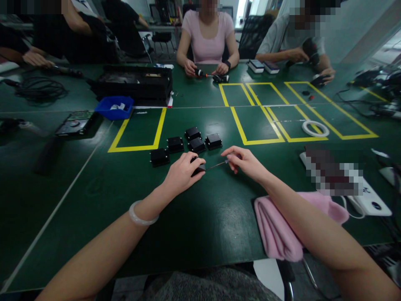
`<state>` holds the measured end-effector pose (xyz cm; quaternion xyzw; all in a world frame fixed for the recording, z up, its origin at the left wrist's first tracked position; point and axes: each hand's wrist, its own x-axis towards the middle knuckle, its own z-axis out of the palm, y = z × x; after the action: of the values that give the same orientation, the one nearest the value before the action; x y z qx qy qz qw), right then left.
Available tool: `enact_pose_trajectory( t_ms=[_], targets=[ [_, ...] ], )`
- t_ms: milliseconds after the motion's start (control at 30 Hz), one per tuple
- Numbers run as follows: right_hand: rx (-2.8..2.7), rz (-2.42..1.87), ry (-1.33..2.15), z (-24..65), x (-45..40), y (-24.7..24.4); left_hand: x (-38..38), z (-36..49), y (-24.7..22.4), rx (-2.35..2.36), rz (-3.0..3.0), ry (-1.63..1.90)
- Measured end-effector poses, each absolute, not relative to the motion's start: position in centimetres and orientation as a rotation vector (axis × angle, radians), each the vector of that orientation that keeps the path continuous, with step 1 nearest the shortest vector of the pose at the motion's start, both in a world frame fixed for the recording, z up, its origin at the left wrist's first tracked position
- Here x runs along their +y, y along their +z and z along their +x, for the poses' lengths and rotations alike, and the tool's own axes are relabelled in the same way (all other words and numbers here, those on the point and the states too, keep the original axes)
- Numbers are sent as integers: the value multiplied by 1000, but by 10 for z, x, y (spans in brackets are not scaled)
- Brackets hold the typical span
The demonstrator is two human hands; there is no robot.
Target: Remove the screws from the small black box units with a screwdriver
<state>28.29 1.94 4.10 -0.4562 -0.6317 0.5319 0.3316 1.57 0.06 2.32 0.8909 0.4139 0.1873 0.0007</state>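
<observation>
My left hand (184, 172) is closed around a small black box (198, 168), steadying it on the green table. In my right hand (241, 162) is a screwdriver (217, 164), its thin metal shaft pointing left so that the tip meets the side of that box. My fingers cover most of the screwdriver's handle. Just beyond my left hand lie several similar black boxes, among them one at the left (159, 157), one at the right (214, 141) and one at the back (193, 133). Small shiny screw heads or studs show on their sides.
A blue tray (115, 108) stands before a long black case (134, 83). To the right lie a white ring (315, 128), a folded pink cloth (278, 228) under my right forearm, and a white power bank-like box (371, 196). Yellow tape outlines (263, 142) mark the table. People work opposite.
</observation>
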Motion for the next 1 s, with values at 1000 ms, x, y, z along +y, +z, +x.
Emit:
enact_pose_trajectory(
  t_ms=[1000],
  targets=[
    [-1582, -1145, 1376, 281, 20, 35, 1, 16, 23, 1305, 2772, 579]
  ],
)
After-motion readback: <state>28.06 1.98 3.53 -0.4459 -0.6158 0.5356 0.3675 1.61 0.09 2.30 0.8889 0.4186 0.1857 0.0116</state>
